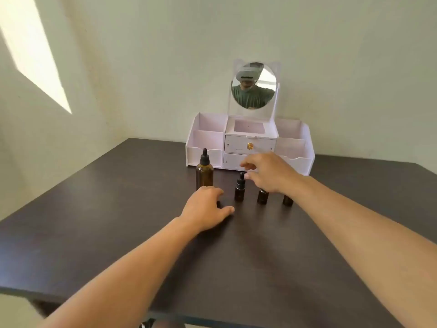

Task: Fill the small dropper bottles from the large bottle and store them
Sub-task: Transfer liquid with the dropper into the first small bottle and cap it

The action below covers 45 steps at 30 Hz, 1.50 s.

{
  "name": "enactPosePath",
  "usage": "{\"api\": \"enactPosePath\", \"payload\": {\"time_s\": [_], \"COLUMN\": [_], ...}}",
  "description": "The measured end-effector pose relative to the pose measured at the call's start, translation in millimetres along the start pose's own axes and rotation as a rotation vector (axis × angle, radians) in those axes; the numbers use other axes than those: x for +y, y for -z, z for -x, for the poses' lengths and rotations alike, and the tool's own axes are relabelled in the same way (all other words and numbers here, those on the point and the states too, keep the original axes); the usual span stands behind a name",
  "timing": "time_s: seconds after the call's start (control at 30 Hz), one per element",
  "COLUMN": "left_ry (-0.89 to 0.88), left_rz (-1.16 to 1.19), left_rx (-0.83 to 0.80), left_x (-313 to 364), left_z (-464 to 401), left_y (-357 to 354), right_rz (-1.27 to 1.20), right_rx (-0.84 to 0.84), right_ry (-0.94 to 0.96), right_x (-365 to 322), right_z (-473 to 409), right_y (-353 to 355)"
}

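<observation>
Head view, the only one: dark table (236, 268), all items toward its far edge. Large amber bottle (204, 172) w/ black dropper cap stands upright at the left end of a row, just in front of the white organizer (295, 159), which sits at the far edge against the wall. To its right, three small dropper bottles in a line parallel to that edge: first small bottle (240, 188) fully visible, cap on; second small bottle (262, 197) and third small bottle (287, 200) show only their lower bodies, tops hidden behind the right hand/wrist.

Right hand (269, 172) reaches over the row, thumb and forefinger curled apart around the first bottle's cap, tip of thumb at or just beside it. Can't tell if contact is made; not yet a closed pinch. Probably going for the cap to unscrew it, so the bottle can be filled.

Left hand (205, 205) rests on the table just in front of the large bottle, fingers loosely spread, holding nothing. Likely parked there to grab the big bottle or to steady a small one.

Organizer compartments and centre tray look empty, both drawers closed, so nothing stored yet. Round mirror (253, 85) on top reflects the person. Task looks at its very start.
</observation>
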<state>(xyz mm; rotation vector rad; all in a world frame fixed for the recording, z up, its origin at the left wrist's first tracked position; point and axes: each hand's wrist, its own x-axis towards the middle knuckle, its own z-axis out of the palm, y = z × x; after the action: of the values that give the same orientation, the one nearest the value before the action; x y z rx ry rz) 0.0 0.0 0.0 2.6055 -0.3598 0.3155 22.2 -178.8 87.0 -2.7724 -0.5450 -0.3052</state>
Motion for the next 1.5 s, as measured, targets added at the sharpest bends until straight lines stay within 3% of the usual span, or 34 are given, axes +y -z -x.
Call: {"api": "enactPosePath", "payload": {"time_s": [0.47,0.87,1.27,1.5], "left_ry": [0.024,0.134,0.103,0.087], "left_rz": [0.168,0.329,0.320,0.337], "left_rx": [0.154,0.059,0.029,-0.008], "left_x": [-3.6,-3.7,-4.7,-5.7], "left_z": [5.5,7.3,4.0,5.3], "left_y": [-15.0,-12.1,-13.3,-12.4], "right_rz": [-0.022,-0.064,0.039,0.088], "right_rx": [-0.003,-0.105,-0.152,-0.245], "right_ry": [0.101,0.171,0.125,0.195], "right_x": [-8.2,-23.4,-35.1,-44.2], "right_z": [-3.1,2.0,1.3,4.4], "right_y": [-12.3,-12.6,-17.3,-6.6]}}
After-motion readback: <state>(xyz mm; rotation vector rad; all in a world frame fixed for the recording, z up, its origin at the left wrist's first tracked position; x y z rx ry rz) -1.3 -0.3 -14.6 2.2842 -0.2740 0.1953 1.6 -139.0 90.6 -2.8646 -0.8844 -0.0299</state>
